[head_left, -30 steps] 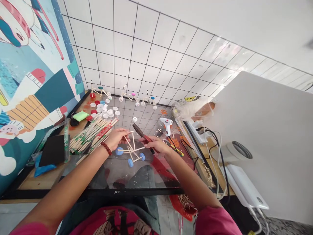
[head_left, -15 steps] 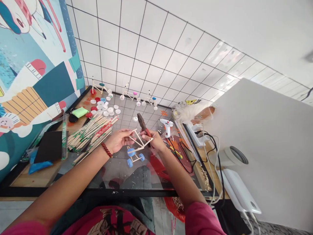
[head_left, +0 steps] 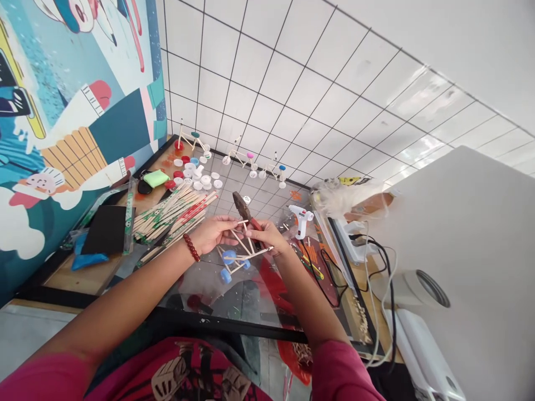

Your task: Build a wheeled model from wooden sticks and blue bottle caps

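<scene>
My left hand (head_left: 214, 234) is closed, pinching the upper end of a small frame of thin wooden sticks (head_left: 240, 240). Blue bottle caps (head_left: 226, 275) sit like wheels at the frame's lower part. Wrapped in my right hand (head_left: 270, 236) is a pair of pliers (head_left: 241, 205) with red handles, jaws pointing up and away. The right thumb and fingers are close against the frame too; whether they grip it, I cannot tell. My fingers hide part of the pliers' handles.
Left of my hands lies a pile of wooden chopsticks (head_left: 167, 217), with loose bottle caps (head_left: 204, 180) behind. Small stick-and-cap models (head_left: 239, 157) stand along the wall. A white glue gun (head_left: 301, 220) with a black cord is on the right, near a power strip (head_left: 355, 239).
The view has swung, so the table appears shifted right. My hands have come closer together at the frame's top, and the frame has turned slightly. The pliers stay in my right hand.
</scene>
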Demonstrator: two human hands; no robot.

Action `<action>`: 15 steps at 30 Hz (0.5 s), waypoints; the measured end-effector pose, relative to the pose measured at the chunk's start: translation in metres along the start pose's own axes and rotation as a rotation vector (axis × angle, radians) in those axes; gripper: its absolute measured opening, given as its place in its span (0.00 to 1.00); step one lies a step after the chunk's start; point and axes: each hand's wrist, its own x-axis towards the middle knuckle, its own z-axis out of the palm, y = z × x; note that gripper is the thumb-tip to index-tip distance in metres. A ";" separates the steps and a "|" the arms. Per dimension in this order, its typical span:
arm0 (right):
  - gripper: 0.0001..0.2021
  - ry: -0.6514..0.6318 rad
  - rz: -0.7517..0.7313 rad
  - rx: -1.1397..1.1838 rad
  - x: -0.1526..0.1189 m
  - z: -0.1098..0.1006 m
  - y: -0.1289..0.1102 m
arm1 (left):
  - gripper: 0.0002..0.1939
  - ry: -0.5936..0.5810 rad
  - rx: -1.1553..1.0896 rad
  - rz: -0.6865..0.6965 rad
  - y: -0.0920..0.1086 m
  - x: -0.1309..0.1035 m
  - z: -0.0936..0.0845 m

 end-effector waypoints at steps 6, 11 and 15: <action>0.20 0.000 -0.042 0.001 -0.004 0.001 -0.005 | 0.07 -0.001 0.045 -0.004 -0.003 0.003 -0.004; 0.19 -0.008 -0.046 0.014 -0.006 -0.003 -0.001 | 0.07 -0.005 0.117 -0.012 -0.003 0.004 -0.004; 0.20 -0.012 -0.039 0.010 -0.006 -0.005 0.004 | 0.07 -0.019 0.127 -0.017 -0.003 0.005 -0.004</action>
